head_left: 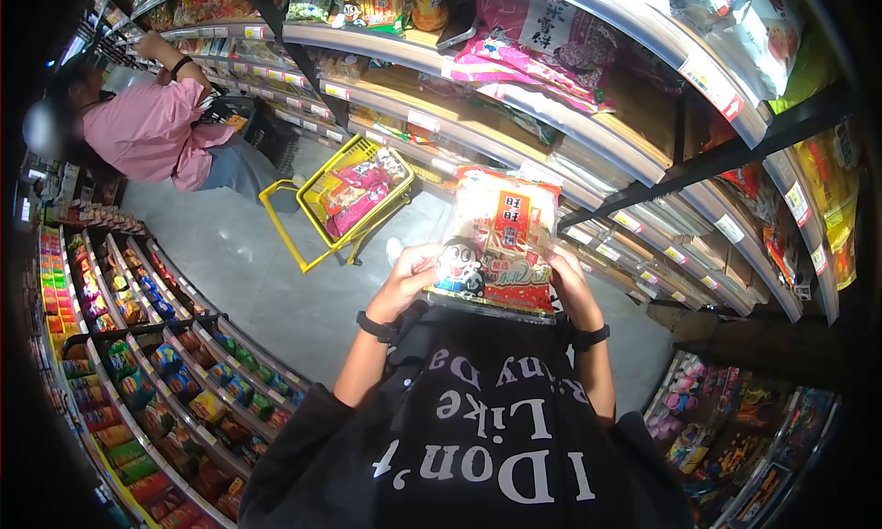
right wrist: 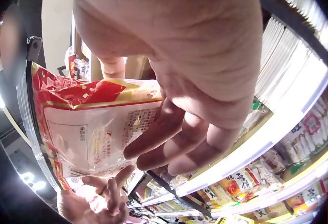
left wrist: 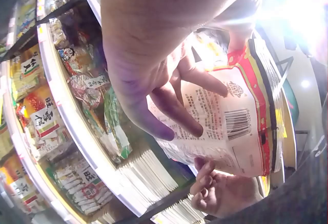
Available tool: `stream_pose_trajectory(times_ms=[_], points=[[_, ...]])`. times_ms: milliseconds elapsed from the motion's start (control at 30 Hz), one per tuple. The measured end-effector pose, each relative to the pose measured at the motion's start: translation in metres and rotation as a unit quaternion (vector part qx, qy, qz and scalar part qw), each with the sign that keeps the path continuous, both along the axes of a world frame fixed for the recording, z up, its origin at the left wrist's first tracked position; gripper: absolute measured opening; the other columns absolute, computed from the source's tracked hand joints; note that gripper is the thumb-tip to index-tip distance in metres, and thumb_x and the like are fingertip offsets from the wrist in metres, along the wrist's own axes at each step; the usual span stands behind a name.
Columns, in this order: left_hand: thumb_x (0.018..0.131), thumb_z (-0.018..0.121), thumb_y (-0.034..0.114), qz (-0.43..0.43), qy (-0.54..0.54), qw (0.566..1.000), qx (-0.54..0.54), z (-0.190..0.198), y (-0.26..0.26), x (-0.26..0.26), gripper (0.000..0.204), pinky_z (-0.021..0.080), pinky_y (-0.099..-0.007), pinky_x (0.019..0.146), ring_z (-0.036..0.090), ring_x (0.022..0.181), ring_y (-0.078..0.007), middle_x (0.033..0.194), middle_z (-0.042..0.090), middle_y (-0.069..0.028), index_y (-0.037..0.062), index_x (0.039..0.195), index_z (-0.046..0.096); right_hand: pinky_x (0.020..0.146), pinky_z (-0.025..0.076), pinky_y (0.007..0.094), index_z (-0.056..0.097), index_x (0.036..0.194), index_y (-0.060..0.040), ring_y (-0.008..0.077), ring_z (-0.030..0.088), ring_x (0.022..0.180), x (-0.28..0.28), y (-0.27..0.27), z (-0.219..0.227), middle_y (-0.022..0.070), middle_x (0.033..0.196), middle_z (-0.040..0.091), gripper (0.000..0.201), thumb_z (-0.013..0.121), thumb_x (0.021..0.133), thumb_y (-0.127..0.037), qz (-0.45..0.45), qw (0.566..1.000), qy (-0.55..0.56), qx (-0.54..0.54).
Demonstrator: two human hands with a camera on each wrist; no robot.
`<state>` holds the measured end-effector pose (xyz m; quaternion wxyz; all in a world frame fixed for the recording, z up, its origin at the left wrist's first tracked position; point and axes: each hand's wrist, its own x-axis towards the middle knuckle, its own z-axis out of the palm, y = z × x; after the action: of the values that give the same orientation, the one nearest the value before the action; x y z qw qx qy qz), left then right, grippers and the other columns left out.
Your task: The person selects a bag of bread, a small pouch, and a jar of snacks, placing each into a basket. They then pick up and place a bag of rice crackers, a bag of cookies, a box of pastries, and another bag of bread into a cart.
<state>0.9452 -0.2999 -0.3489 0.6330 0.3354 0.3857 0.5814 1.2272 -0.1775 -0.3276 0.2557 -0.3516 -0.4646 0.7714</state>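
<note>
A red-and-clear bag of rice crackers [head_left: 501, 244] is held up before the chest, its printed front towards the head camera. My left hand [head_left: 413, 270] grips one side edge and my right hand [head_left: 571, 285] the opposite one. Seen from the left wrist, the fingers of the left hand [left wrist: 169, 80] lie across the white back of the bag [left wrist: 238, 131], near its barcode. In the right wrist view, fingers of the right hand [right wrist: 195, 96] also rest on that back panel, with the left hand [right wrist: 97, 201] at the far side.
A yellow shopping basket [head_left: 358, 198] with pink and red packets stands on the grey floor. Behind it, a person in a pink shirt [head_left: 152, 129] reaches towards the shelves. Snack shelves [head_left: 588, 152] curve along the front and right, and another packed shelf [head_left: 165, 364] stands at left.
</note>
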Motion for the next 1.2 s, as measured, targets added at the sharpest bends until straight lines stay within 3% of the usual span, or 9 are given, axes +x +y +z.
stream_pose_trajectory(times_ms=[100, 133, 300, 467, 600, 700, 1033, 1200], points=[[0.089, 0.066, 0.011, -0.01, 0.002, 1.0, 0.009, 0.002, 0.001, -0.001, 0.032, 0.047, -0.0252, 0.084, 0.061, 0.097, -0.0098, 0.108, 0.068, -0.005, -0.0042, 0.117, 0.064, 0.089, 0.042, 0.0221, 0.054, 0.135, 0.0043, 0.0094, 0.057, 0.105, 0.004, 0.0, -0.004, 0.0064, 0.122, 0.064, 0.048, 0.052, 0.1, -0.029, 0.004, 1.0, -0.023, -0.012], [0.091, 0.064, 0.014, -0.004, 0.008, 1.0, 0.008, 0.001, 0.001, 0.001, 0.031, 0.047, -0.0246, 0.083, 0.061, 0.097, -0.0097, 0.106, 0.069, -0.0047, -0.0039, 0.116, 0.064, 0.074, 0.038, 0.0194, 0.06, 0.127, 0.0012, 0.0041, 0.052, 0.086, -0.002, -0.004, 0.003, 0.0005, 0.104, 0.065, 0.043, 0.052, 0.1, -0.032, -0.02, 0.999, -0.031, -0.011], [0.096, 0.06, 0.023, -0.003, 0.039, 0.999, -0.002, 0.001, 0.002, 0.002, 0.033, 0.044, -0.0232, 0.08, 0.058, 0.093, -0.0072, 0.103, 0.068, -0.0019, -0.0035, 0.115, 0.066, 0.062, 0.027, 0.0218, 0.068, 0.106, -0.0033, 0.0022, 0.036, 0.069, 0.006, 0.0, -0.013, -0.0076, 0.081, 0.056, 0.042, 0.052, 0.1, -0.042, -0.027, 0.997, -0.07, -0.013], [0.098, 0.059, 0.024, -0.004, 0.053, 0.999, 0.004, 0.01, 0.006, 0.006, 0.031, 0.042, -0.0231, 0.076, 0.055, 0.089, -0.0055, 0.1, 0.067, 0.0005, -0.0026, 0.113, 0.066, 0.067, 0.033, 0.0216, 0.067, 0.11, -0.0017, 0.0034, 0.042, 0.073, 0.005, -0.001, -0.004, -0.0059, 0.086, 0.059, 0.046, 0.052, 0.1, -0.044, -0.022, 0.996, -0.08, -0.03], [0.096, 0.06, 0.02, -0.011, 0.066, 0.998, -0.012, 0.005, 0.004, 0.003, 0.03, 0.044, -0.0226, 0.077, 0.057, 0.09, -0.0062, 0.102, 0.068, -0.0014, -0.0032, 0.114, 0.066, 0.081, 0.04, 0.0225, 0.065, 0.117, -0.0009, 0.006, 0.053, 0.087, 0.001, -0.004, 0.006, -0.0009, 0.102, 0.065, 0.045, 0.051, 0.1, -0.041, -0.039, 0.996, -0.061, -0.051], [0.093, 0.061, 0.017, -0.018, 0.039, 0.999, -0.004, 0.007, 0.005, 0.004, 0.031, 0.046, -0.0227, 0.077, 0.06, 0.091, -0.0075, 0.104, 0.069, -0.004, -0.0041, 0.115, 0.064, 0.091, 0.041, 0.0242, 0.063, 0.122, -0.0011, 0.0084, 0.056, 0.099, 0.006, -0.001, 0.005, 0.0021, 0.114, 0.065, 0.044, 0.051, 0.1, -0.037, -0.004, 0.997, -0.062, -0.043], [0.087, 0.062, 0.008, -0.023, 0.024, 0.999, -0.01, -0.003, 0.006, 0.006, 0.035, 0.046, -0.023, 0.078, 0.061, 0.094, -0.009, 0.11, 0.067, -0.0065, -0.0063, 0.119, 0.062, 0.093, 0.044, 0.0262, 0.06, 0.123, 0.0012, 0.0109, 0.059, 0.102, 0.007, -0.004, 0.008, 0.005, 0.114, 0.066, 0.046, 0.052, 0.1, -0.037, -0.015, 0.996, -0.079, -0.043], [0.09, 0.064, 0.014, -0.07, 0.058, 0.995, -0.026, 0.017, 0.008, 0.003, 0.022, 0.043, -0.0217, 0.069, 0.058, 0.08, -0.0064, 0.089, 0.066, -0.001, -0.0045, 0.101, 0.069, 0.091, 0.045, 0.0261, 0.065, 0.115, 0.0039, 0.0116, 0.062, 0.098, 0.022, -0.006, -0.003, 0.0067, 0.108, 0.069, 0.047, 0.051, 0.1, -0.039, 0.028, 0.994, -0.102, -0.029]])
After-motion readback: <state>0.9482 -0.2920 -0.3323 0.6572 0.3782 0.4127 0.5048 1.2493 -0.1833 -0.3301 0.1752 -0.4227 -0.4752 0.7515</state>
